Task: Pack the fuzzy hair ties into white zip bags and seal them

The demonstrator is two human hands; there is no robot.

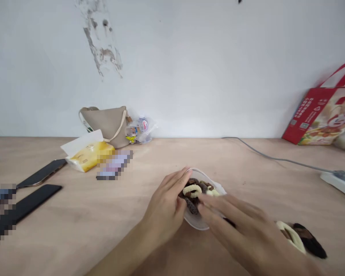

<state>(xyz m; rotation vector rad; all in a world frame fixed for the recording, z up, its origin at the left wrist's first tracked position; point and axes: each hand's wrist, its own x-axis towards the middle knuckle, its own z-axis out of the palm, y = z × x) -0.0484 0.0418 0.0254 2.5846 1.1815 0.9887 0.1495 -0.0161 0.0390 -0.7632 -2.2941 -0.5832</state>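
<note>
The table spreads beneath both hands, and the red bag is set well beyond the right hand, clear of its reach. The right hand, blurred, is laid over the right side of the bowl with its fingertips at the contents; whether anything is pinched cannot be told. The left hand is curved against the bowl's opposite side, its thumb apart from its fingers; how firmly it is pressed cannot be told. The two hands are held apart, with the translucent bowl between them on the table.

For good handling, the bowl is best steadied by the left hand with light pressure, since its thin wall could be flexed by a squeeze. Among the fabric loops inside, the cream loop between the fingertips of both hands, and the dark loop near the left thumb, should be touched gently, as neighbours may be snagged. The loose cream band and black band, just beside the right hand, should not be brushed by its wrist.
</note>
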